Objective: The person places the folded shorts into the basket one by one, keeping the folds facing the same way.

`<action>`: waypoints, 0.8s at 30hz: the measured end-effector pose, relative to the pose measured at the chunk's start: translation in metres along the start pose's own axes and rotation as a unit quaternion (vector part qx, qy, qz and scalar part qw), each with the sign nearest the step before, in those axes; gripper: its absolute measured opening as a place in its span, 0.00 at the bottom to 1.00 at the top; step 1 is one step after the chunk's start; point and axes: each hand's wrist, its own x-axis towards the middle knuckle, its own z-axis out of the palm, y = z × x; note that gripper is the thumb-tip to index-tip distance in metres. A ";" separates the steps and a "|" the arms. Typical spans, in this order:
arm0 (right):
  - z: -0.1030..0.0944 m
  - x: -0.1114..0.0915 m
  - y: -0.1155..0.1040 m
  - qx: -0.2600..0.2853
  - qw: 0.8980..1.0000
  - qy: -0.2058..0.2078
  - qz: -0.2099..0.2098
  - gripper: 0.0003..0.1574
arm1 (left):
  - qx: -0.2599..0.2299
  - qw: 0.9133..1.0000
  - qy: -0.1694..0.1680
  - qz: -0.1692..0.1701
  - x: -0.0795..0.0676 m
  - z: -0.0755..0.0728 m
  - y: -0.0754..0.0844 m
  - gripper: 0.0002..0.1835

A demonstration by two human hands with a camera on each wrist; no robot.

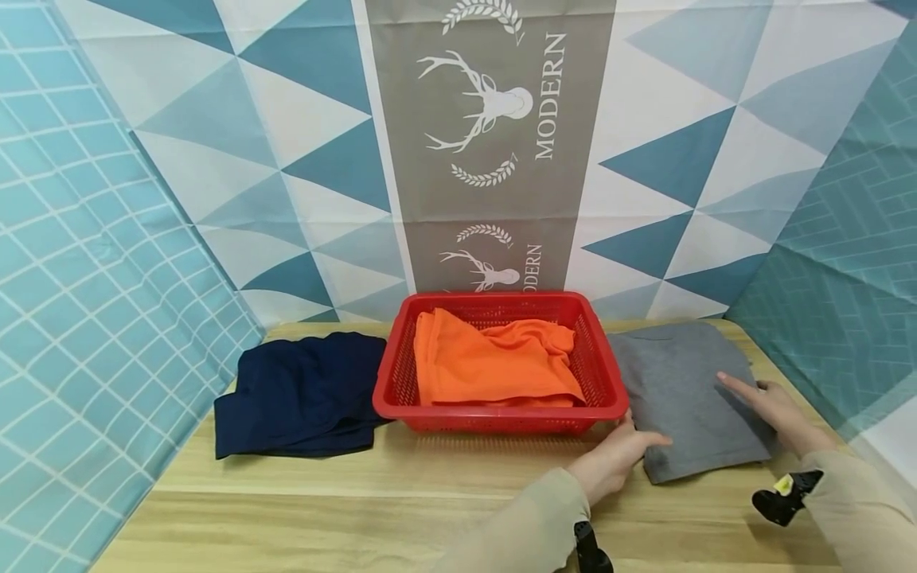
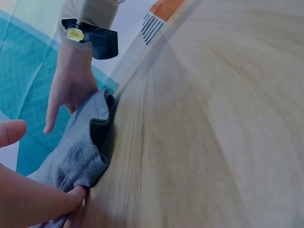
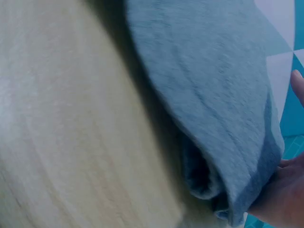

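Reading grey cloth [image 1: 691,398] as v. light, soft & prob. non-slip, on worktop [image 1: 401,509] R of red basket [image 1: 501,413], I'd hold it by opp. side edges, where L grip [image 1: 609,463] and R grip [image 1: 784,415] have fingers tucked under, thumbs spread clear, nothing pinched AFAICT.

Grey cloth [image 1: 691,406], red basket [image 1: 501,413]

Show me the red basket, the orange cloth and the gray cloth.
Red basket [image 1: 501,413]: head view, middle of the front rim.
Orange cloth [image 1: 494,366]: head view, middle.
Gray cloth [image 1: 691,406]: head view, upper face.
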 end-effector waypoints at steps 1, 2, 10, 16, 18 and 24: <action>-0.001 -0.002 -0.001 0.000 1.000 -0.015 0.002 0.69 | 0.001 1.000 -0.002 0.001 0.000 0.000 0.000 0.43; -0.003 -0.003 -0.002 -0.001 1.000 -0.030 0.004 0.68 | 0.001 1.000 -0.003 0.001 -0.001 -0.001 0.001 0.43; 0.002 -0.007 -0.003 -0.008 0.998 -0.055 0.024 0.69 | 0.007 1.000 0.002 -0.012 -0.010 -0.003 0.004 0.43; 0.004 -0.008 -0.001 0.020 0.996 -0.074 0.041 0.70 | 0.003 1.000 -0.009 -0.022 -0.012 -0.006 0.003 0.41; 0.004 -0.010 0.000 0.030 0.996 -0.074 0.043 0.70 | 0.000 1.000 -0.013 -0.021 -0.012 -0.007 0.003 0.40; 0.004 -0.014 0.002 0.048 0.997 -0.049 0.027 0.65 | -0.016 1.000 -0.006 -0.024 -0.013 -0.008 0.004 0.38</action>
